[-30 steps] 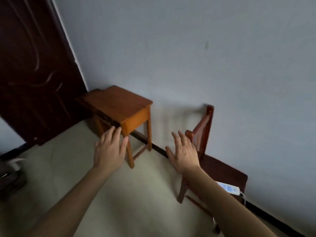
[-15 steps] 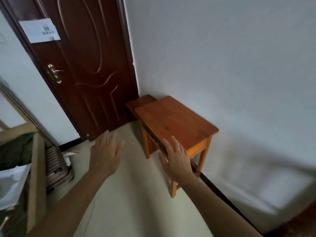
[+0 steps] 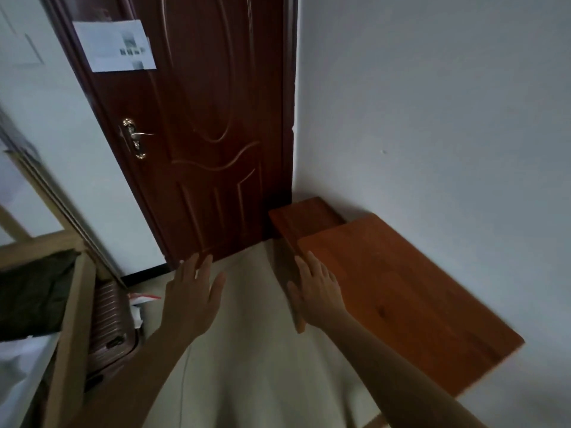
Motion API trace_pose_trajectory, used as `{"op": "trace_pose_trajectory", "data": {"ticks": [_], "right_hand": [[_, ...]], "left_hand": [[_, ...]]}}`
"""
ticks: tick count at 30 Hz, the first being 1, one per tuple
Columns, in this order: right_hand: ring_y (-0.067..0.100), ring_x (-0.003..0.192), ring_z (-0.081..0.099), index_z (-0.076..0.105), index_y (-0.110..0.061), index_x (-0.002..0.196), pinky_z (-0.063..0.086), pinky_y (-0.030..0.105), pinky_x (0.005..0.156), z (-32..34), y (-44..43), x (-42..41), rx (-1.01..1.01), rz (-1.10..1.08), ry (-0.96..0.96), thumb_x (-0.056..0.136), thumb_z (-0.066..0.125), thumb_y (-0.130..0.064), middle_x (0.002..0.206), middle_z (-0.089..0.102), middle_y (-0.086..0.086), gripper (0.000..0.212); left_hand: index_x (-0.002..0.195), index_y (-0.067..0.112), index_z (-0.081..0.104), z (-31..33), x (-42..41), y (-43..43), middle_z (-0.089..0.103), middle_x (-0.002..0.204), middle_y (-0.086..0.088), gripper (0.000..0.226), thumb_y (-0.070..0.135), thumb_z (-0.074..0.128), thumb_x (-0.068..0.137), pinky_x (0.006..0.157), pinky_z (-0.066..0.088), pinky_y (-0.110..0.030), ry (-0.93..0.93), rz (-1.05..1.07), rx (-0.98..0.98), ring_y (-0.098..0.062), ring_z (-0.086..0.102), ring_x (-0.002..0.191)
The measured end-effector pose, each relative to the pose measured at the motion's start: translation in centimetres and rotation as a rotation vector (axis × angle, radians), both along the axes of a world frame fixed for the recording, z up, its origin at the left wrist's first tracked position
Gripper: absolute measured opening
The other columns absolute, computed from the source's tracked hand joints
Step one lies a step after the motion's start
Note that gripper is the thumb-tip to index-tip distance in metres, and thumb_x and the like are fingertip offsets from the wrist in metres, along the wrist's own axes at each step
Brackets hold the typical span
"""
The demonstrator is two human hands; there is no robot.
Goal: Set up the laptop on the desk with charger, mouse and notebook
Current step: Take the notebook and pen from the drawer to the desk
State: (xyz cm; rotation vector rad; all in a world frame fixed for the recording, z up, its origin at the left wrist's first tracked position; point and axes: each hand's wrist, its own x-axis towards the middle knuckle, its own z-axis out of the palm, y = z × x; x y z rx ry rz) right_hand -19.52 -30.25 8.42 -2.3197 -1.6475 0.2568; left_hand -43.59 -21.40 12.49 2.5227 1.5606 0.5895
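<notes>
Two bare hands reach forward, empty, fingers spread: left hand [image 3: 193, 299] over the pale floor [image 3: 247, 366], right hand [image 3: 318, 293] at the near edge of the bare wooden desk [image 3: 408, 301] against the wall, beside the door [image 3: 210, 118].
</notes>
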Motion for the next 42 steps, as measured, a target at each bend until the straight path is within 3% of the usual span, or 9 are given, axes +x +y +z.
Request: {"op": "trace_pose_trajectory", "data": {"ticks": [5,14,19,26,31,42], "right_hand": [[0.029,0.152,0.023,0.016,-0.023,0.159,0.026,0.045,0.12,0.6,11.2,0.3,-0.012,-0.091,0.021,0.103,0.035,-0.05,0.168,0.015,0.009,0.065],[0.026,0.154,0.017,0.014,-0.025,0.159,0.022,0.043,0.121,1.0,26.0,6.6,0.016,-0.307,0.089,0.101,0.036,-0.052,0.168,0.011,0.007,0.067],[0.024,0.153,0.019,0.015,-0.025,0.159,0.025,0.04,0.12,-1.7,34.5,13.1,0.007,-0.399,0.116,0.103,0.037,-0.048,0.168,0.013,0.005,0.066],[0.027,0.151,0.024,0.016,-0.023,0.159,0.031,0.04,0.116,-2.9,44.8,21.7,-0.037,-0.522,0.179,0.102,0.037,-0.048,0.167,0.017,0.008,0.066],[0.026,0.15,0.026,0.016,-0.022,0.159,0.031,0.04,0.115,-5.5,47.5,25.1,-0.063,-0.651,0.208,0.102,0.037,-0.049,0.167,0.017,0.007,0.066],[0.028,0.15,0.027,0.02,-0.022,0.158,0.034,0.044,0.116,-14.7,48.8,22.2,-0.19,-1.313,0.447,0.101,0.043,-0.048,0.166,0.02,0.009,0.067]], "left_hand": [[0.138,0.01,0.051,0.1,1.4,14.1,0.046,0.144,-0.019,0.062,0.051,0.033,0.095,0.101,0.042,-0.056,-0.053,-0.061,-0.067,-0.037,0.043,0.13],[0.148,0.017,0.037,1.0,12.4,34.0,0.034,0.153,-0.009,0.078,0.066,0.021,0.089,0.108,0.035,-0.046,-0.071,-0.26,-0.195,-0.026,0.03,0.14],[0.152,0.02,0.029,-1.9,20.1,42.8,0.028,0.157,-0.007,0.066,0.057,0.03,0.097,0.11,0.031,-0.045,0.027,-0.34,-0.234,-0.024,0.024,0.144],[0.154,0.021,0.025,-1.5,29.6,54.3,0.022,0.16,-0.004,0.067,0.059,0.026,0.097,0.113,0.026,-0.042,0.138,-0.428,-0.235,-0.021,0.019,0.146],[0.155,0.02,0.019,-3.5,36.2,60.0,0.019,0.161,-0.007,0.068,0.058,0.025,0.098,0.115,0.026,-0.043,0.189,-0.51,-0.304,-0.024,0.018,0.146],[0.156,0.021,0.008,-16.1,47.6,67.4,0.007,0.164,-0.006,0.072,0.06,0.023,0.098,0.115,0.023,-0.049,0.507,-0.908,-0.458,-0.028,0.012,0.149]]}}
